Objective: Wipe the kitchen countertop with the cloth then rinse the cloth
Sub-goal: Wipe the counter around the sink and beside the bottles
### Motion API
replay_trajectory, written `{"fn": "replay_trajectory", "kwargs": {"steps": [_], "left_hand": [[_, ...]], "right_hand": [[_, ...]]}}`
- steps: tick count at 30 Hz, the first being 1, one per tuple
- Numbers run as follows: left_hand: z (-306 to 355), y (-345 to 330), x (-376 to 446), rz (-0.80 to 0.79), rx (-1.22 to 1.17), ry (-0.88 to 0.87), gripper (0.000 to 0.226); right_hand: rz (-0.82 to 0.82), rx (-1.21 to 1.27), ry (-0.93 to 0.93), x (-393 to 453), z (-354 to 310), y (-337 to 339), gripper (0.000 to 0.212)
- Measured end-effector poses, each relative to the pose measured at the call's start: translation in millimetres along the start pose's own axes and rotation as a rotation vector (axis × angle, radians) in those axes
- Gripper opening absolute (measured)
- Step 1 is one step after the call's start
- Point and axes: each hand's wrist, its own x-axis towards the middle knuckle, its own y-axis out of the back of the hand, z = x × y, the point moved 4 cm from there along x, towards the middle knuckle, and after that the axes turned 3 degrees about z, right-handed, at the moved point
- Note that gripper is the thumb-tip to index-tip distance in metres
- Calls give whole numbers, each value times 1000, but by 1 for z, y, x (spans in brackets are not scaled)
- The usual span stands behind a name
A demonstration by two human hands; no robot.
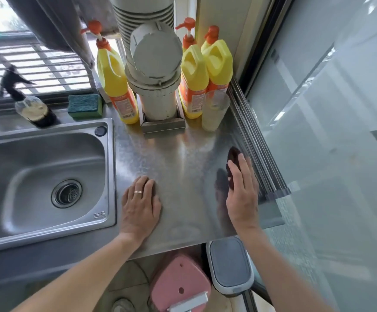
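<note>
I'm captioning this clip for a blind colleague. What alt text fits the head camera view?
A person's right hand presses a dark cloth flat on a steel countertop near its right edge, while the left hand rests flat beside the sink. Three yellow detergent bottles and a pipe stand at the back.

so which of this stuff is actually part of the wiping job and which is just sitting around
Part of the job:
- dark cloth under the right hand
- steel countertop
- left hand resting flat on it
- sink, for rinsing

Just lying about:
- yellow bottles
- green sponge
- frosted cup
- spray bottle
</note>
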Motion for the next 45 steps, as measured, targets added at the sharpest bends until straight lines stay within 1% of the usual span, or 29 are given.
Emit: {"fn": "replay_trajectory", "kwargs": {"steps": [4, 6, 9, 12, 15, 19, 21, 25, 26, 28, 29, 31, 33, 34, 36, 40, 42, 45], "left_hand": [[1, 5, 16, 34, -44, 41, 42], [-2, 4, 24, 33, -28, 61, 44], [-10, 1, 32, 3, -2, 69, 47], [-11, -3, 33, -14, 18, 64, 47], [-13, -5, 32, -3, 34, 61, 48], [-15, -6, 32, 6, 24, 62, 49], [-15, -5, 32, 8, 19, 54, 49], [-15, -7, 32, 4, 21, 53, 49], [-15, -7, 32, 2, 28, 47, 49], [-15, -4, 36, 4, 34, 12, 45], [-16, -2, 41, 13, 32, -4, 39], [-21, 2, 57, 29, 12, 12, 28], [-29, 2, 69, 49, -28, 89, 26], [-32, 0, 73, 55, -43, 126, 27], [-33, -5, 73, 53, -34, 152, 29], [-32, -7, 71, 67, -11, 144, 29], [-31, -6, 72, 84, -6, 144, 29], [-31, -8, 74, 82, -6, 143, 29]], "right_hand": [[-114, -125, -158, -33, 23, -7, 60], [-143, -127, -197, -32, 29, -14, 61], [-138, -114, -254, -17, 27, -23, 59], [-164, -105, -268, 1, 22, -38, 58], [-200, -57, -258, 28, 7, -59, 58], [-233, 43, -196, 56, -29, -90, 58], [-255, 102, -132, 60, -49, -101, 58], [-350, 207, 24, 48, -75, -108, 59], [-342, 223, 45, 42, -76, -104, 59], [-223, 221, 23, 31, -68, -88, 58], [-137, 194, -26, 27, -59, -78, 58], [11, 110, -185, 24, -31, -63, 59], [72, 49, -364, 29, -6, -59, 64], [76, 29, -433, 33, 3, -61, 68], [60, -19, -499, 45, 9, -71, 73], [4, -83, -583, 77, 7, -90, 72], [-42, -79, -564, 91, 6, -97, 70], [-50, -80, -489, 100, 7, -102, 67]]}}
